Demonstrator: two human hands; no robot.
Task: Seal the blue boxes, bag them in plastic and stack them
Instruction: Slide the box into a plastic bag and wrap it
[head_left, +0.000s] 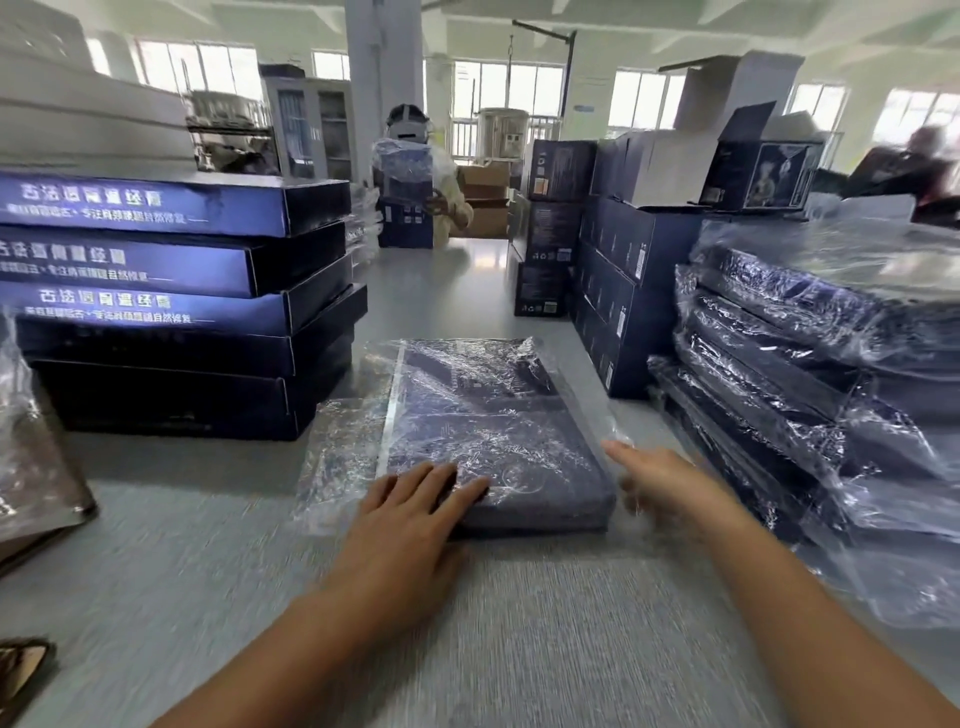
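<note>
A flat blue box inside a clear plastic bag (483, 415) lies in the middle of the grey table (519, 623). The bag's open flap sticks out loosely to the box's left. My left hand (415, 509) rests flat on the box's near left corner with straight fingers. At the box's right near edge my right hand (660, 483) is held out with straight fingers; it is blurred. A stack of unbagged blue boxes (176, 301) stands at the left. Bagged blue boxes (810, 374) are piled at the right.
Loose plastic bags (31, 457) lie at the far left edge. Dark upright cartons (623, 291) stand behind the bagged pile. Across the table a person (415, 176) holds a wrapped box. A second person (919, 166) is at the far right.
</note>
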